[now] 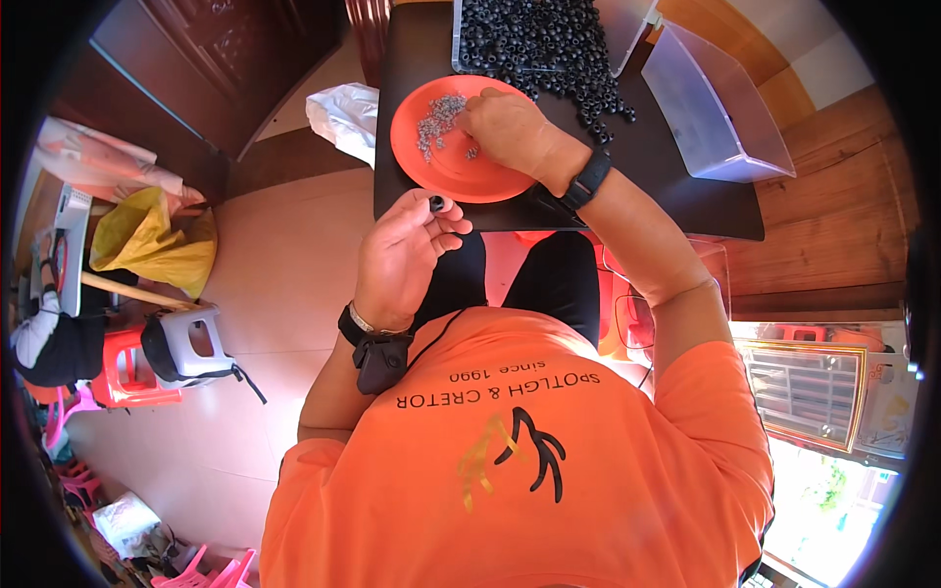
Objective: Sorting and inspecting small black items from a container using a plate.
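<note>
My left hand (400, 253) is turned palm up just in front of the plate, fingers curled. Between its thumb and fingertips sits a small round black piece (436, 204), like those in the heap. Over the orange-red plate (417, 174), my right hand (512, 132) reaches down with its fingers drawn together beside the small grey pieces (441, 120). Whatever its fingertips hold is too small or hidden to make out. A few more grey bits lie on the plate near that hand.
Black round pieces (534, 34) fill a clear bin and spill onto the dark table (701, 201). An upturned or tilted clear plastic box (720, 113) lies at the right. A white bag (345, 116) hangs by the table's left side. Another person (59, 338) sits far left near stools.
</note>
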Demonstrator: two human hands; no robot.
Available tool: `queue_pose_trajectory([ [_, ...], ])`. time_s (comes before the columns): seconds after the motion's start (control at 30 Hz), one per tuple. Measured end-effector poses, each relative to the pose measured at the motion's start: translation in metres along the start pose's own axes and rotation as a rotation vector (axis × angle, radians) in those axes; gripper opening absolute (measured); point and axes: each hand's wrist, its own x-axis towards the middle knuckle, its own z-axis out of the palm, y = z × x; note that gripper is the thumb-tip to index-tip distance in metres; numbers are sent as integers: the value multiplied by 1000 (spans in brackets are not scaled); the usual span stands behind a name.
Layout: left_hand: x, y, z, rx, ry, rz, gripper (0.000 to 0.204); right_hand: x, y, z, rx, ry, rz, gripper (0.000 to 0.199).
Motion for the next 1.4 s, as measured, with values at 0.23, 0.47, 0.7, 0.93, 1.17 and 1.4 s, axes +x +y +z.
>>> queue_pose_trajectory([
  [0.23, 5, -1, 10, 8, -67, 8, 20, -14, 14, -13, 366, 190, 181, 17],
  [0.47, 18, -8, 21, -20, -110, -9, 22, -55, -29, -64, 1588, 301, 386, 14],
  [0.7, 25, -16, 36, -10, -127, -69, 31, -79, -58, -59, 1357, 501, 255, 10],
  [0.93, 26, -28, 31, -28, -83, -122, 30, -89, -66, -49, 1147, 623, 269, 9],
  [1.17, 28, -30, 32, 54, -91, -107, 27, -95, -60, -52, 993, 596, 241, 13],
  [1.4, 29, -27, 34, -5, -105, -98, 30, -94, -66, -47, 1009, 588, 274, 23],
])
